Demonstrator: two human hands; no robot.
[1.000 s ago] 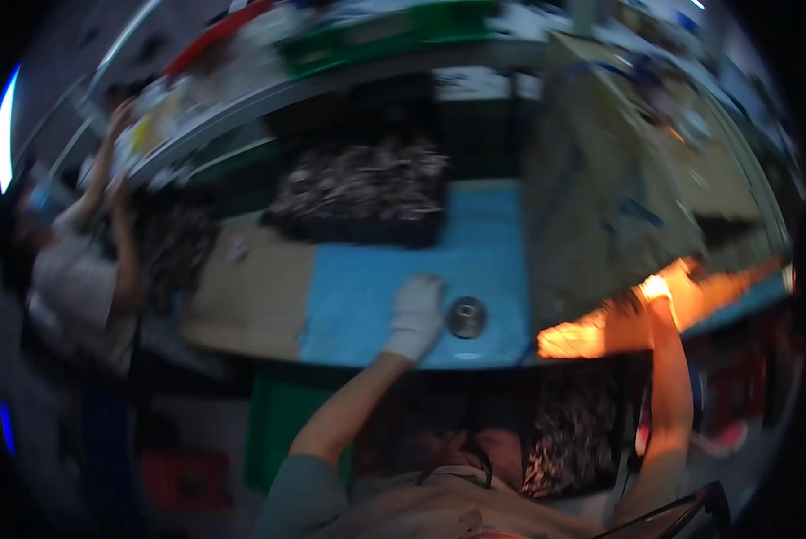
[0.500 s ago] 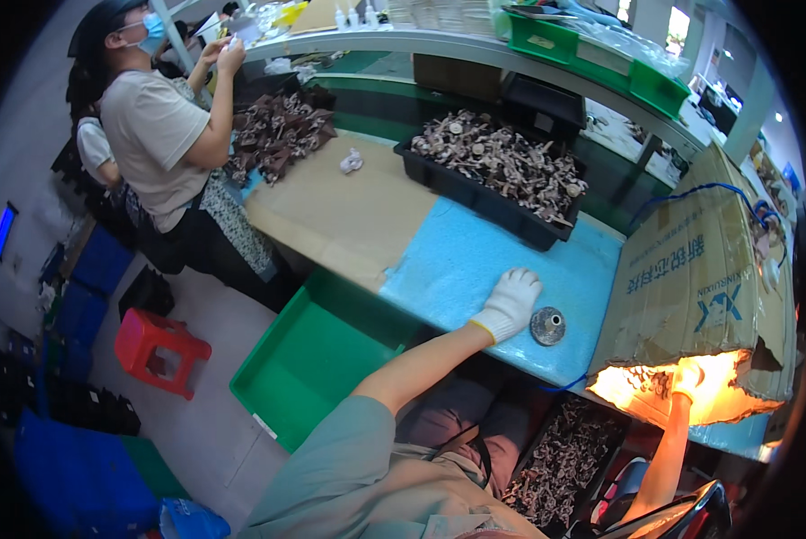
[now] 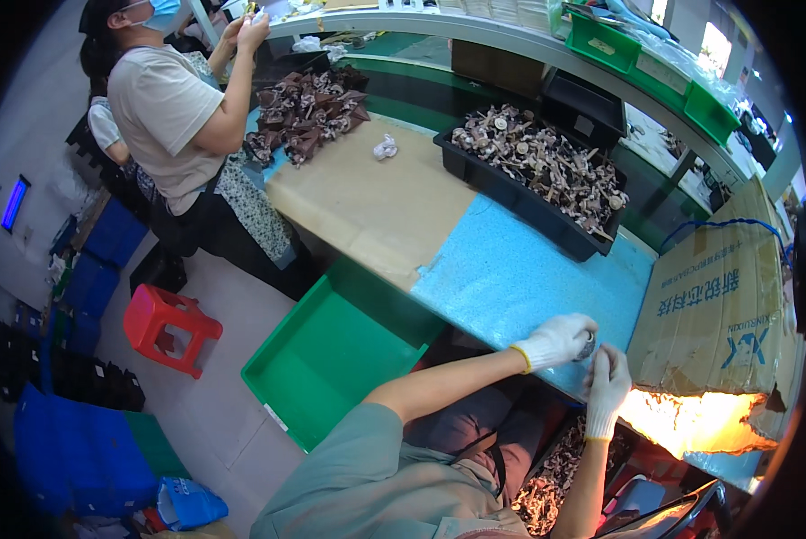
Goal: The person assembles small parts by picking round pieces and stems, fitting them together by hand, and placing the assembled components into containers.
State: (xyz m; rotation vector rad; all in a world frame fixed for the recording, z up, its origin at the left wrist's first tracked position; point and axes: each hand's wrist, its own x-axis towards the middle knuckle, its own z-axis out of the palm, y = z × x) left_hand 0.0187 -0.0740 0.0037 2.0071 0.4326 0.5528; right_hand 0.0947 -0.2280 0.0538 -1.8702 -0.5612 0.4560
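On the blue foam sheet [image 3: 510, 269], my white-gloved left hand [image 3: 557, 341] has its fingers curled round a round grey metal fixture [image 3: 586, 348], most of which the glove hides. Close to its right is my gloved right hand [image 3: 607, 382], raised just off the table edge with the fingertips pinched together. What the right fingers hold, if anything, is too small to make out. A cardboard box [image 3: 704, 314] stands right of both hands, its lower opening lit bright orange inside. Below the right wrist, a heap of small brownish metal parts [image 3: 555, 485] lies in a dark tray by my legs.
A black bin [image 3: 519, 211] full of small parts stands at the back of the table. Brown paper [image 3: 358, 193] covers the left half, with a crumpled white wad [image 3: 385, 147]. A green crate [image 3: 331, 350], a red stool [image 3: 169, 328] and a standing co-worker [image 3: 174, 117] are left.
My right hand has come out of the lit box opening, over to beside my left hand. My left hand has moved from beside the round metal fixture onto it. The view has shifted slightly.
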